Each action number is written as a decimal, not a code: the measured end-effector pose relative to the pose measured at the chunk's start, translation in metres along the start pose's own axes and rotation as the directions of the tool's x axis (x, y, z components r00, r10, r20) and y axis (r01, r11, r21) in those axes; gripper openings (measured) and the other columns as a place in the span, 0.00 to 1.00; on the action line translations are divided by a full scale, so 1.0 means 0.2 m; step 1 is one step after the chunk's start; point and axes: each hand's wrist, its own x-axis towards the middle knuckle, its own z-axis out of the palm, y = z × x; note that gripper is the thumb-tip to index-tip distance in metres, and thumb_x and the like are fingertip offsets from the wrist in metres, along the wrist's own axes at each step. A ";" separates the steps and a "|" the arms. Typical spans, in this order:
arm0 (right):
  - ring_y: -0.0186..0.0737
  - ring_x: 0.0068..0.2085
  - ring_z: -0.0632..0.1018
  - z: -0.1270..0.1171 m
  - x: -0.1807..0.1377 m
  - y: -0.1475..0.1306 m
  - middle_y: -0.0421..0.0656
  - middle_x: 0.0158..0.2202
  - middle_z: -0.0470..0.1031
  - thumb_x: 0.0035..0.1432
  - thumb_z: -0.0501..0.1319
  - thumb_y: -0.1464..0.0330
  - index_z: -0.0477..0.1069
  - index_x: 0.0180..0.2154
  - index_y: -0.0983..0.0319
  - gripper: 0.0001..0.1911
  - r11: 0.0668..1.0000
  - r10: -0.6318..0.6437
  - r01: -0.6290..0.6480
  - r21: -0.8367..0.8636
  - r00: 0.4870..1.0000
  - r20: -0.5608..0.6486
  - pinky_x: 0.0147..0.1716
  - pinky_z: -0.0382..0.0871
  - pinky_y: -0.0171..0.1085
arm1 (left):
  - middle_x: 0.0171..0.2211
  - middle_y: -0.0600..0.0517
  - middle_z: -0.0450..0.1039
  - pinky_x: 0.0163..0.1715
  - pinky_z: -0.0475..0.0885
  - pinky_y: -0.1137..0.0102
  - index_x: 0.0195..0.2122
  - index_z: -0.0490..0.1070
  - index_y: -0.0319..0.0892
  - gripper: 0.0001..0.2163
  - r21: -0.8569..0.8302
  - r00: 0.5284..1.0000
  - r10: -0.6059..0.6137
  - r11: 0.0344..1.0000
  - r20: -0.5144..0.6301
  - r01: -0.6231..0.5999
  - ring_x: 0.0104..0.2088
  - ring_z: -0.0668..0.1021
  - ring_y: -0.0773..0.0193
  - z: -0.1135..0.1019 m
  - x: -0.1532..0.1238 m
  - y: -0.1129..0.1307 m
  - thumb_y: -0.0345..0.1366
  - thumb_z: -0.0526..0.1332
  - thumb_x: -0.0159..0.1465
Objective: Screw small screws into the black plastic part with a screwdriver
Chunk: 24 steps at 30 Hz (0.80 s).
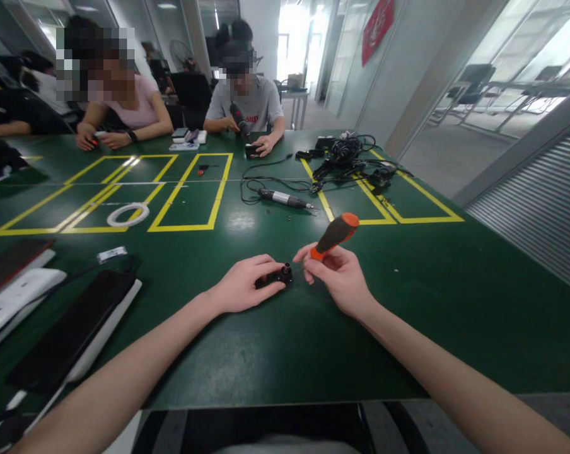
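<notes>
My left hand (247, 282) rests on the green table, its fingers and thumb closed round a small black part (285, 273) with a short round post sticking up at its right end. Much of that part is hidden under the fingers. To the right of it, my right hand (337, 272) grips a screwdriver (336, 234) with an orange and dark grey handle. The handle leans up and to the right; its shaft cannot be made out behind the fingers. Beyond both hands lies a black and silver electric screwdriver (285, 198) with a cord.
A heap of black cables (346, 154) lies at the back right. Yellow tape (181, 228) marks rectangles on the table, with a white ring (128, 215) at left. A black power bank (74, 328) is near my left arm. Two people sit across, one holding a power drill (240, 120).
</notes>
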 end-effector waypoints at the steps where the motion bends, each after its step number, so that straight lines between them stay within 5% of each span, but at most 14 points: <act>1: 0.33 0.23 0.72 0.00 0.00 0.00 0.41 0.27 0.80 0.56 0.74 0.55 0.77 0.30 0.60 0.15 1.000 -0.001 0.001 -0.004 1.000 0.006 0.24 0.71 0.37 | 0.44 0.47 0.77 0.43 0.75 0.69 0.51 0.77 0.43 0.13 0.001 1.000 0.000 1.000 0.001 0.000 0.41 0.79 0.62 0.00 0.00 0.00 0.42 0.60 0.72; 7: 0.34 0.24 0.75 0.01 0.00 0.00 0.42 0.30 0.82 0.58 0.72 0.53 0.80 0.39 0.59 0.17 0.994 0.011 -0.016 0.112 0.999 0.047 0.26 0.73 0.38 | 0.44 0.48 0.76 0.39 0.74 0.70 0.51 0.77 0.43 0.13 -0.010 1.000 -0.014 1.000 -0.007 0.014 0.38 0.78 0.63 0.00 0.00 0.00 0.43 0.60 0.71; 13: 0.31 0.22 0.71 0.00 0.00 0.00 0.41 0.28 0.80 0.54 0.75 0.57 0.77 0.29 0.60 0.15 1.000 -0.010 0.011 0.014 1.000 -0.017 0.23 0.69 0.35 | 0.45 0.47 0.77 0.38 0.74 0.70 0.51 0.77 0.42 0.13 -0.017 1.000 -0.008 1.000 -0.004 0.008 0.38 0.78 0.64 0.00 0.00 0.01 0.42 0.60 0.72; 20: 0.33 0.24 0.75 0.00 0.00 0.01 0.42 0.31 0.82 0.59 0.72 0.55 0.80 0.41 0.59 0.15 0.989 -0.002 -0.004 0.147 0.999 0.044 0.24 0.71 0.35 | 0.45 0.47 0.76 0.38 0.74 0.70 0.51 0.76 0.42 0.13 -0.015 1.000 -0.003 1.000 -0.012 0.003 0.38 0.78 0.64 0.00 0.00 0.00 0.42 0.60 0.72; 24: 0.32 0.23 0.74 0.00 0.00 0.01 0.42 0.30 0.83 0.56 0.74 0.59 0.76 0.33 0.60 0.13 0.995 -0.010 0.009 0.104 1.000 0.005 0.24 0.72 0.34 | 0.45 0.47 0.76 0.37 0.74 0.71 0.51 0.76 0.41 0.13 -0.021 1.000 -0.003 1.000 -0.008 0.002 0.36 0.77 0.65 0.00 0.00 0.00 0.42 0.60 0.72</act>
